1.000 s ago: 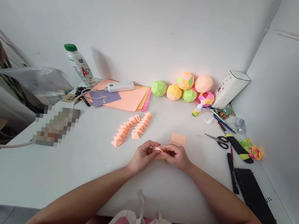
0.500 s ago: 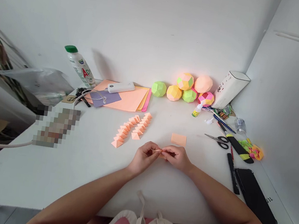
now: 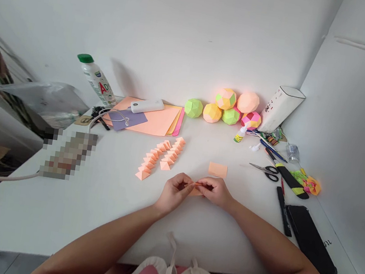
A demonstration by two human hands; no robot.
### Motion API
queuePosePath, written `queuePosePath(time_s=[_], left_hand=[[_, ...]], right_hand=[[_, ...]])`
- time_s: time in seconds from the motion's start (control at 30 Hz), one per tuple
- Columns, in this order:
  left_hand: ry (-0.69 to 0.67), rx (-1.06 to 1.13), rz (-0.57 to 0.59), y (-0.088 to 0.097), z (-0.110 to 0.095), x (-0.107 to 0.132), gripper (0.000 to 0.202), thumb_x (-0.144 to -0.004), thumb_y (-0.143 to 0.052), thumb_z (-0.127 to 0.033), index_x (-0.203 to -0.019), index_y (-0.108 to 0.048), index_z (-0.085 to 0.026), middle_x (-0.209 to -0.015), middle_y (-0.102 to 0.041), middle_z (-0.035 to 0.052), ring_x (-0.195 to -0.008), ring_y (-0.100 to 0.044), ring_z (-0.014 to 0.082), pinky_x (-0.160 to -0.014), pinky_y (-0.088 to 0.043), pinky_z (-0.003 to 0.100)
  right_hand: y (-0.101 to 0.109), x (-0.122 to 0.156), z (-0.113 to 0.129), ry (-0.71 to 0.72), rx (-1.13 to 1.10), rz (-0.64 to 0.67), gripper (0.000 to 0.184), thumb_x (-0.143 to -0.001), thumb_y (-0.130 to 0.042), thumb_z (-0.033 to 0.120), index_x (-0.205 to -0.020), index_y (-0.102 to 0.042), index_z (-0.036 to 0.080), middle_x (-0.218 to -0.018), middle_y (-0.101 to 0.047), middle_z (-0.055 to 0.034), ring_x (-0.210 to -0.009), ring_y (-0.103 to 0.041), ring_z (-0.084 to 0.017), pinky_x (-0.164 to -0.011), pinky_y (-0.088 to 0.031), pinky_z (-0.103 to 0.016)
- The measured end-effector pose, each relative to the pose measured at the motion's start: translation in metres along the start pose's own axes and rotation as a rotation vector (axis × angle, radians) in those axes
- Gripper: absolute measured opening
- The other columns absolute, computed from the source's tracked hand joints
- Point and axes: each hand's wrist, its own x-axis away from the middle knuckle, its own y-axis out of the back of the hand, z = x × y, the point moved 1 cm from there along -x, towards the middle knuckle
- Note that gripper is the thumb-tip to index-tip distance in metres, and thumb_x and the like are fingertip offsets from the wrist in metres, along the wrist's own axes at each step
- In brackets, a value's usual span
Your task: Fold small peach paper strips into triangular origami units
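Between my two hands is a small piece of peach paper [image 3: 198, 190], its upper edge pinched by the fingertips and partly hidden by them. My left hand [image 3: 176, 192] is closed on its left side, thumb against the paper. On the right side, my right hand [image 3: 216, 192] pinches the same piece close to the left fingertips. Just beyond the hands a flat peach paper rectangle [image 3: 218, 169] lies on the white table [image 3: 105, 217]. Folded peach paper units stand to the left in two rows, a longer row [image 3: 151, 159] and a shorter row [image 3: 173, 154].
Faceted paper balls [image 3: 212, 113] are piled against the wall, near a glue bottle [image 3: 240, 133]. Scissors [image 3: 268, 171], a utility knife [image 3: 290, 180] and a black phone [image 3: 312, 239] lie right. At back left are paper sheets [image 3: 160, 124] and a white bottle [image 3: 96, 80].
The peach paper between my fingers has tilted, so more of its face shows below the fingertips. Both hands stay in nearly the same place.
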Motion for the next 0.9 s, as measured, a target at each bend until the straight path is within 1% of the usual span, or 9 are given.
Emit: queuePosePath(time_s=[0.1,0.37,0.57,0.77,0.9], left_hand=[[-0.017,0.005,0.011,0.0002,-0.0007,0.0002,0.018,-0.078,-0.060,-0.032,-0.071,-0.058,-0.015,-0.072,-0.056,0.0016,-0.065,-0.050,0.0106,-0.060,-0.042,0.023],[0.004,0.036,0.025,-0.0006,-0.0015,0.0005,0.018,-0.078,-0.060,-0.033,-0.073,-0.061,-0.016,-0.079,-0.061,0.0043,-0.073,-0.056,0.0137,-0.067,-0.045,0.025],[-0.004,0.013,0.023,0.0001,-0.0014,0.0008,0.017,-0.077,-0.061,-0.033,-0.073,-0.061,-0.016,-0.079,-0.062,0.0042,-0.073,-0.056,0.0138,-0.067,-0.046,0.025],[-0.006,0.006,0.026,-0.0002,-0.0012,0.0011,0.018,-0.078,-0.060,-0.033,-0.073,-0.060,-0.016,-0.078,-0.061,0.0041,-0.071,-0.056,0.0134,-0.066,-0.045,0.025],[-0.020,-0.011,0.034,-0.0001,0.0000,0.0007,0.018,-0.078,-0.059,-0.033,-0.074,-0.060,-0.016,-0.078,-0.060,0.0045,-0.072,-0.056,0.0140,-0.067,-0.045,0.026]], right_hand=[[0.0007,-0.0001,0.0019,-0.009,0.005,0.000,0.020,-0.078,-0.058,0.034,-0.079,-0.066,0.016,-0.072,-0.064,-0.0039,-0.057,-0.055,-0.012,-0.051,-0.050,-0.023],[0.0012,-0.0003,0.0032,-0.045,-0.007,-0.005,0.024,-0.077,-0.060,0.039,-0.078,-0.066,0.016,-0.070,-0.063,-0.0037,-0.057,-0.055,-0.012,-0.052,-0.051,-0.024],[0.0015,-0.0007,0.0061,-0.054,-0.026,-0.001,0.025,-0.076,-0.060,0.040,-0.077,-0.066,0.016,-0.070,-0.063,-0.0034,-0.057,-0.055,-0.012,-0.052,-0.052,-0.025],[0.0018,-0.0008,0.0052,-0.035,-0.024,0.016,0.025,-0.077,-0.059,0.040,-0.076,-0.066,0.016,-0.070,-0.062,-0.0034,-0.055,-0.054,-0.011,-0.051,-0.049,-0.025],[0.0019,-0.0001,0.0055,-0.014,-0.005,0.025,0.022,-0.078,-0.058,0.036,-0.072,-0.063,0.016,-0.064,-0.058,-0.0015,-0.051,-0.049,-0.010,-0.048,-0.043,-0.022]])
